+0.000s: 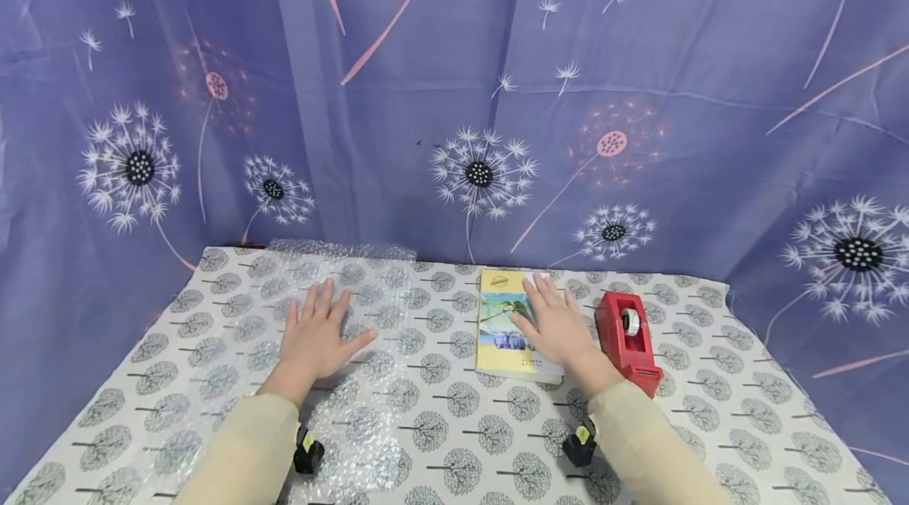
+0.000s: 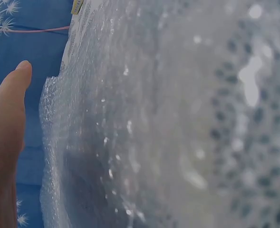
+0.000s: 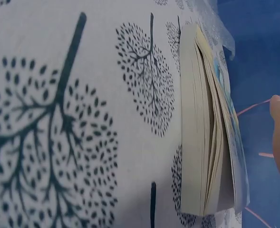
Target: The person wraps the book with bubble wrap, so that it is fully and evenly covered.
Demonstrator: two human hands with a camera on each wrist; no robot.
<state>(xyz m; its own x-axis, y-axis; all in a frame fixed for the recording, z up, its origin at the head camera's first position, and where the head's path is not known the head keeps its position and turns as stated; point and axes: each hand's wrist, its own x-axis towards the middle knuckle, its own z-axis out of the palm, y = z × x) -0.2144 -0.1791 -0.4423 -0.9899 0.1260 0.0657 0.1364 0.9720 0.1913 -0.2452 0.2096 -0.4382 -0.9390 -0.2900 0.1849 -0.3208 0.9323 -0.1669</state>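
Because the left hand [image 1: 316, 335] was released, its fingers straight and spread, the bubble wrap [image 1: 376, 410] beneath it lay loose, held by no grip. The sheet covered the left part of the worktop [image 1: 521, 442], presumably laid flat so that all of it could be reached; its far edge showed in front of the curtain [image 1: 426, 31]. In the left wrist view the thumb stood apart from the plastic, though whether the other fingers touched it could not be told.

The right hand [image 1: 557, 327] was released too, its fingers extended over the right side of the book [image 1: 500, 347]. Face up and to the right of the bubble wrap, the book lay clear of the sheet, likely so that each sat under its own hand. The right wrist view showed its pages a little parted along the edge facing that camera and the thumb off the cover, so no pinch held it; contact by the other fingers was hidden.

Just beyond the book, near the right wrist, was a red tape dispenser [image 1: 611, 335], perhaps put there to be handy, its roll of tape [image 1: 630, 322] seated inside.
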